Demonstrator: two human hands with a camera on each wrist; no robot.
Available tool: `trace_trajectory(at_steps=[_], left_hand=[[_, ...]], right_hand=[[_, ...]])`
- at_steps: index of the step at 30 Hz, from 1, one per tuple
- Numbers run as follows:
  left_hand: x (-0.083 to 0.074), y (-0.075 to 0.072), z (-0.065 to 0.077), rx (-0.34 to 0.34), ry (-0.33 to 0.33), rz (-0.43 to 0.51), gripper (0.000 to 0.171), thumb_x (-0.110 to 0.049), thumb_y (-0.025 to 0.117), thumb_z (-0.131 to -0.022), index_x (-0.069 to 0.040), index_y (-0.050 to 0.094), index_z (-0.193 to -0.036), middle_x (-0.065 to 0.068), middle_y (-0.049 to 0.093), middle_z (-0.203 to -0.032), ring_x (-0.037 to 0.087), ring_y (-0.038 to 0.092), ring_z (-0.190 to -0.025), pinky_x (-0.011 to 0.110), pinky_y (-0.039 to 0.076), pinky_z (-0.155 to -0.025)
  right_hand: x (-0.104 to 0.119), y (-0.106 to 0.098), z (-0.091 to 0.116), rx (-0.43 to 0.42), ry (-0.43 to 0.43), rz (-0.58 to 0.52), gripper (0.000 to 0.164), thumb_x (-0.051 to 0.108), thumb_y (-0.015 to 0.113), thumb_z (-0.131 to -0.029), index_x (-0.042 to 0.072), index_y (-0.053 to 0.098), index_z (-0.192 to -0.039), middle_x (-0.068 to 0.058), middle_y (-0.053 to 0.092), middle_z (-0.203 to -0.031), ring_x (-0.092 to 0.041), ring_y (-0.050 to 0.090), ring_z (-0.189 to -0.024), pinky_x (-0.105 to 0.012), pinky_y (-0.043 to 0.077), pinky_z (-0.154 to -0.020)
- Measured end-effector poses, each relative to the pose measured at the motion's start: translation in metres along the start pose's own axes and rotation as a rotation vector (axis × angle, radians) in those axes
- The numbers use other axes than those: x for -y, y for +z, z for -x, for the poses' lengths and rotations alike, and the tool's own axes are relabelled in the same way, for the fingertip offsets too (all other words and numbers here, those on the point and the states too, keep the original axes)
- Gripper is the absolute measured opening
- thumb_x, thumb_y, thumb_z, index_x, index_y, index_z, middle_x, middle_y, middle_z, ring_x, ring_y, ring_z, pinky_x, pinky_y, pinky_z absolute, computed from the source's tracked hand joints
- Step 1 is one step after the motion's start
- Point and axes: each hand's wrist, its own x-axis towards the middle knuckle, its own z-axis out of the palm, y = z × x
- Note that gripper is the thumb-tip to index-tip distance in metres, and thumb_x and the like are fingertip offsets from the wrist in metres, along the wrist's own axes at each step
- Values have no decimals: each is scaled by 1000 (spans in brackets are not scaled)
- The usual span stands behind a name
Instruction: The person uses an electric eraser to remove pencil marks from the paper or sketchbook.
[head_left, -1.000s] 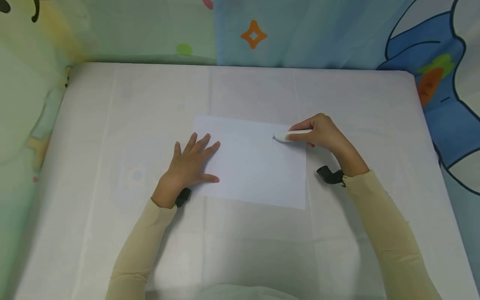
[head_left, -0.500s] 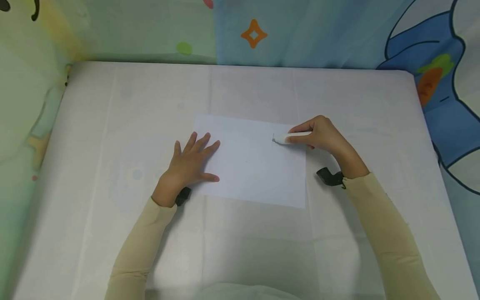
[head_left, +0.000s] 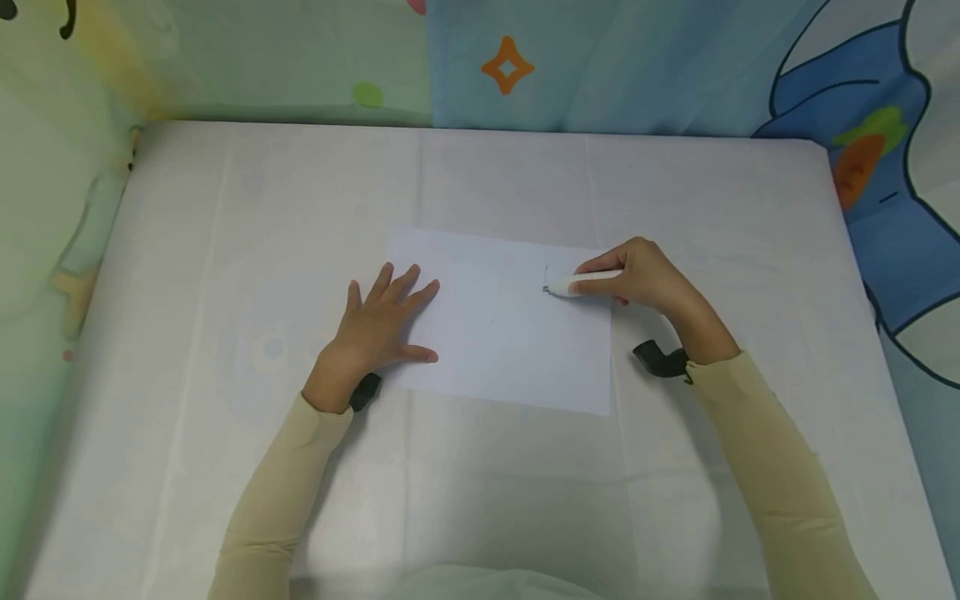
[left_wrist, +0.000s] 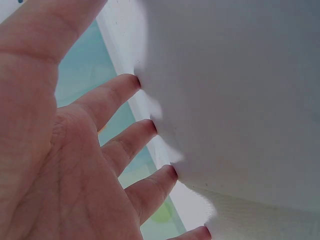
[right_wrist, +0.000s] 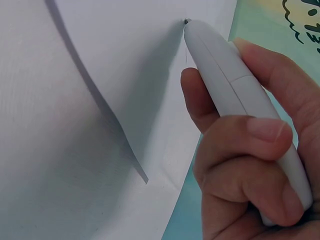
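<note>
A white sheet of paper (head_left: pixel 495 358) lies slightly skewed on the table. My left hand (head_left: pixel 373 332) rests on its left edge with the fingers spread; in the left wrist view the fingertips (left_wrist: pixel 150 127) press on the surface. My right hand (head_left: pixel 648 273) grips a thick white pen-shaped tool (head_left: pixel 588 282) near the sheet's upper right. In the right wrist view the tool's small dark tip (right_wrist: pixel 188 21) meets the paper, with thumb and fingers wrapped around the body. A short thin line (head_left: pixel 546 273) runs on the paper just above the tip. The tool's exact kind is unclear.
A creased white cloth (head_left: pixel 300 208) covers the table. Patterned curtains (head_left: pixel 622 67) hang behind it and at both sides. Black wrist cameras (head_left: pixel 660 358) sit at the cuffs of the beige sleeves (head_left: pixel 772 467).
My right hand has drawn the pen-shaped tool a little toward the body, and the thin line above its tip has lengthened. The left hand and the sheet have stayed in place.
</note>
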Motion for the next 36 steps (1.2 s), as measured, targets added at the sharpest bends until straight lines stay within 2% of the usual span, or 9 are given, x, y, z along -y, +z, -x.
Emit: trace_trajectory(at_steps=[22,36], left_hand=[[0,0,1,-2,-1,-5,92,-53,69,-75,-27,21,-149,3,11,-158,31,-2,-145,66,4,-109],[0,1,0,-7,1,-5,92,-54,69,-75,-27,20,-149,3,10,-158,31,-2,-145,65,4,-109]], right_hand=[[-3,4,1,-8,-1,-33,38,31,74,-78,7,71,-107,7,34,-45,-12,37,-45,-29,31,-52],[0,4,2,-5,-11,-17,37,30,74,-78,7,71,-106,7,36,-47,-12,37,-46,-28,31,-51]])
